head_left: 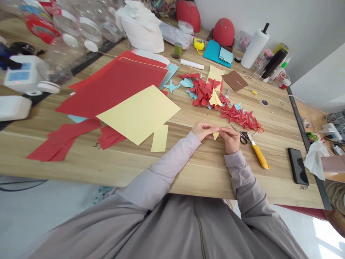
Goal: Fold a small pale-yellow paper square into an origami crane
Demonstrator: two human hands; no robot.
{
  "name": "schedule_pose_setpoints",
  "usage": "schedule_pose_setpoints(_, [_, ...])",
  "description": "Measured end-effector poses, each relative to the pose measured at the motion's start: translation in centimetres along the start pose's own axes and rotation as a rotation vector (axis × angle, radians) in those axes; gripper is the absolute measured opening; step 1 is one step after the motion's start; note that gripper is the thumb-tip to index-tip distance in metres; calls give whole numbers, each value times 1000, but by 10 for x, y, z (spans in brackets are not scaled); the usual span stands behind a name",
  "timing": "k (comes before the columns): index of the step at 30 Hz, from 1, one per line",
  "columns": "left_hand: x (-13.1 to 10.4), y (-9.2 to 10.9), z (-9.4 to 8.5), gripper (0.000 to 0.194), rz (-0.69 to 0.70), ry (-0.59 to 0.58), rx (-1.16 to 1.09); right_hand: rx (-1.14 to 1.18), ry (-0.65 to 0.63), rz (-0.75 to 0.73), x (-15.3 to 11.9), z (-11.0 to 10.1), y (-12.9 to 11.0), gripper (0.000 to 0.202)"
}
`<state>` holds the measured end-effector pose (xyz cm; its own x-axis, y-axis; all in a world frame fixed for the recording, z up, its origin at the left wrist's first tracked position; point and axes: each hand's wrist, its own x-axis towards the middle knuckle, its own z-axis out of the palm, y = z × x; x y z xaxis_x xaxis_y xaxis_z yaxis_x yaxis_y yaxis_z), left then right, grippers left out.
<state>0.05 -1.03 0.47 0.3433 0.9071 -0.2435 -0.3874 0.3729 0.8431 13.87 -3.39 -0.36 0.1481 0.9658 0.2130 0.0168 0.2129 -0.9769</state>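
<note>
Between my two hands is a small folded piece of yellow paper [216,135]. My left hand [202,131] pinches it from the left, and my right hand [229,139] pinches it from the right, with the fingertips nearly meeting. Scissors [243,138] and a yellow-handled cutter [259,154] lie just right of my right hand. Beyond the hands is a pile of folded red paper stars [202,91], with a yellow star [215,98] on it. A large yellow sheet [138,115] lies to the left on red sheets [113,84], beside a small yellow piece [160,138].
Red paper strips [61,140] lie at the front left. A black phone [298,166] rests near the right edge of the table [199,180]. Plastic bottles [90,27] stand at the back left, and a white cylinder [254,48] stands at the back right.
</note>
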Motion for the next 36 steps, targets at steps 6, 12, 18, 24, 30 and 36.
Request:
schedule_pose_setpoints(6, [4, -6, -2, 45, 71, 42, 98, 11, 23, 45, 1, -1, 3, 21])
schedule_pose_setpoints(12, [10, -10, -9, 37, 206, 108, 266, 57, -9, 116, 1, -1, 4, 20])
schedule_pose_setpoints(18, [6, -7, -6, 35, 216, 102, 299, -30, -23, 44, 1, 1, 1, 16])
schedule_pose_setpoints(24, [4, -6, -3, 40, 74, 24, 89, -52, 3, 22, 1, -1, 3, 18])
schedule_pose_setpoints(30, [4, -6, -4, 39, 103, -12, 100, -23, 24, 34, 3, -1, 6, 17])
schedule_pose_setpoints(36, [1, -1, -5, 32, 202, -9, 177, 7, -4, 20, 2, -2, 7, 13])
